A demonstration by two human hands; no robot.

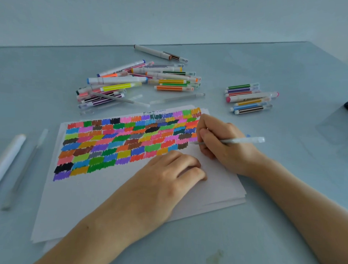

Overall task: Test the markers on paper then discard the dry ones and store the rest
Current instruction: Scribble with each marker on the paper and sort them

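Right hand [224, 142] gripped a pale clear pen [242, 140], tip on the paper [126, 191] at the swatch block's right edge, left hand [167, 177] just beside it pressed flat on the sheet, fingers loosely curled, marker pile [135, 80] beyond both, no legible writing.
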